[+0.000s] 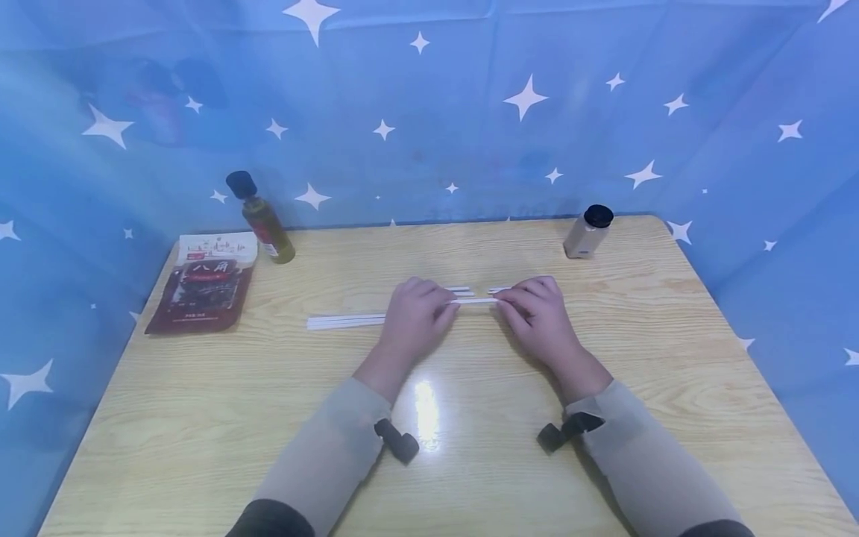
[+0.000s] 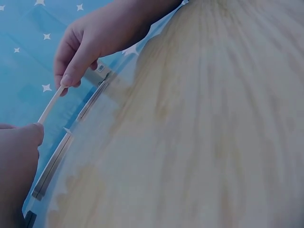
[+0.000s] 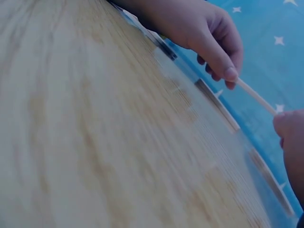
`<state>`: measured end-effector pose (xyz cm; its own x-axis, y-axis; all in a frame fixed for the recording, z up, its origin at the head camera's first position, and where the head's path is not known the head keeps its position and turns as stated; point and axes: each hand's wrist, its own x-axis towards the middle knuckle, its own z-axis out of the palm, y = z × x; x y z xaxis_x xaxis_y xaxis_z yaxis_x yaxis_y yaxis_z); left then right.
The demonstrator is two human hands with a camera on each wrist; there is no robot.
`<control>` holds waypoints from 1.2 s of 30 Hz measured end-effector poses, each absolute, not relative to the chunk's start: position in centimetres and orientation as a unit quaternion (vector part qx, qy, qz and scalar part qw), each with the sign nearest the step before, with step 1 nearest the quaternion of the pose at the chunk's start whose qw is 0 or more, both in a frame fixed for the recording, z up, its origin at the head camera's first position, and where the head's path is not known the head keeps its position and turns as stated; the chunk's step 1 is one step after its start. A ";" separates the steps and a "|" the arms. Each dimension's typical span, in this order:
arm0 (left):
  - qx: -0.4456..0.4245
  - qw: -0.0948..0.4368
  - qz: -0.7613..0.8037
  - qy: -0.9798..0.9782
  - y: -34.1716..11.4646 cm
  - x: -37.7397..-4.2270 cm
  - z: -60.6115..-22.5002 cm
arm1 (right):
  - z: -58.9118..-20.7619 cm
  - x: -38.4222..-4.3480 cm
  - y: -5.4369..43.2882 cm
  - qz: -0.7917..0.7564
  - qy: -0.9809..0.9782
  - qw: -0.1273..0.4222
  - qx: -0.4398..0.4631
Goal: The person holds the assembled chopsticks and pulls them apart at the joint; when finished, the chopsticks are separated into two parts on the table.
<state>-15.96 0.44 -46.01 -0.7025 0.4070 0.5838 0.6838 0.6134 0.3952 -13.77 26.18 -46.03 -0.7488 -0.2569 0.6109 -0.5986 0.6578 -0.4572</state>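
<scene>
A thin white stick (image 1: 476,300) is stretched level between the two hands, a little above the wooden table. My left hand (image 1: 419,313) pinches its left end between thumb and fingers. At its right end, my right hand (image 1: 540,313) pinches it the same way. In the left wrist view the stick (image 2: 51,105) runs from the near left hand (image 2: 16,161) up to the right hand (image 2: 90,47). Several more white sticks (image 1: 345,322) lie side by side left of the left hand, partly hidden by it. Others (image 1: 463,291) lie behind the held stick.
A brown and white packet (image 1: 204,291) lies at the table's left, beside an oil bottle (image 1: 268,227) with a dark cap. At the back right stands a small jar (image 1: 586,237) with a black lid. A blue star-patterned cloth (image 1: 429,112) hangs behind the wooden table (image 1: 470,477).
</scene>
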 end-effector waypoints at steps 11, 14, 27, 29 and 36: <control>-0.329 0.208 -0.325 -0.862 2.0 -16.1 -46.0 | -46.0 -13.9 26.1 0.344 -0.869 0.250 0.253; -0.345 0.201 -0.333 -0.854 2.3 -16.2 -46.0 | -46.0 -13.9 26.0 0.346 -0.864 0.255 0.264; -0.360 0.180 -0.353 -0.845 3.0 -16.2 -46.0 | -45.9 -13.7 25.4 0.362 -0.860 0.257 0.251; -0.359 0.181 -0.353 -0.845 3.0 -16.2 -46.1 | -45.8 -13.7 25.4 0.363 -0.861 0.253 0.249; -0.349 0.173 -0.355 -0.850 3.0 -16.2 -46.2 | -46.0 -13.7 25.4 0.371 -0.855 0.257 0.254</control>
<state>-16.22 3.03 -46.24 -0.6975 0.4702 0.5408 0.7152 0.5050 0.4832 -13.71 25.44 -45.98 -0.7386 -0.2428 0.6289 -0.6254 0.5952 -0.5046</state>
